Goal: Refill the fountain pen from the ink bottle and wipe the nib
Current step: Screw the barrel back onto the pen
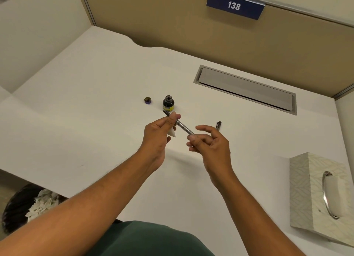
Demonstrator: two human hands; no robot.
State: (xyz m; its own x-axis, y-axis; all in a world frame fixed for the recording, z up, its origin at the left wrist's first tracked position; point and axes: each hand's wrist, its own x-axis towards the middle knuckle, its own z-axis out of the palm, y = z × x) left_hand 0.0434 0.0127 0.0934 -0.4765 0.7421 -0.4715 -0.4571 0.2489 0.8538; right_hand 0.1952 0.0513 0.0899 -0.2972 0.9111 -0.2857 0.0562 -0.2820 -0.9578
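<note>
A blue sign [235, 5] on the tan partition [172, 26] reads "138" (white numerals, nothing else legible).

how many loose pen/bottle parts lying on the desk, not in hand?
2: the bottle cap lies left of the open ink bottle; a dark pen part lies past the right hand. The hands may hide others.

Single head-worn view, wide-angle, looking forward and steeply down onto the counter [95, 102], close above both hands [157, 135], partition wall [172, 26] behind.
</note>
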